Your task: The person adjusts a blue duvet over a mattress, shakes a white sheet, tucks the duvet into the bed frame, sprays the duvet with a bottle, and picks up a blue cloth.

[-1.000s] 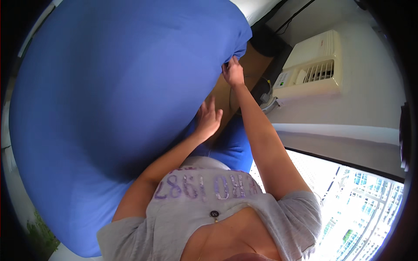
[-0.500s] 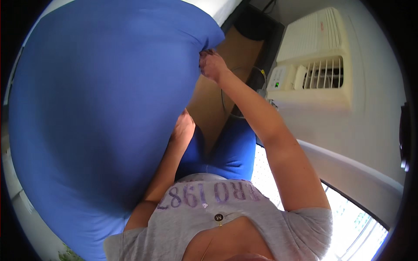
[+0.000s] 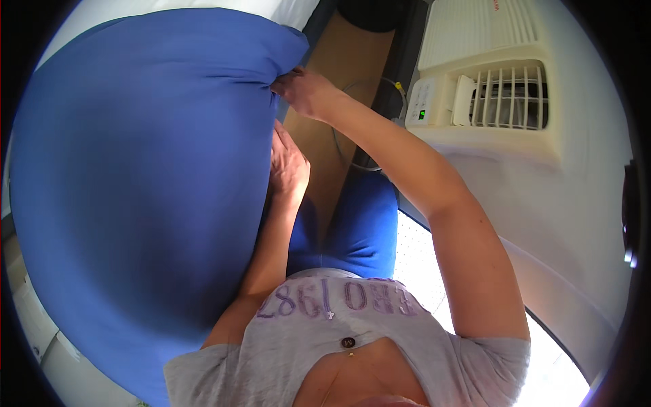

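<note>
A large blue bedsheet (image 3: 149, 176), stretched over something bulky like a mattress, fills the left side. At its far right corner my right hand (image 3: 305, 91) is closed on the cloth, which gathers in folds at the fingertips. Just nearer to me, my left hand (image 3: 290, 163) is at the sheet's right edge. Its fingers point away from me and curl in at the edge, with the fingertips partly hidden by the cloth. What lies under the sheet is covered.
To the right, a cream window air conditioner (image 3: 495, 88) juts from the wall. A thin cable (image 3: 339, 146) loops over the brown floor (image 3: 349, 54). A dark round object (image 3: 369, 13) stands at the far end of the narrow gap. White material (image 3: 271, 10) shows beyond the sheet.
My left hand has moved away from me along the sheet's edge, toward my right hand. My right hand and the held corner have shifted left, and the folds there have deepened.
</note>
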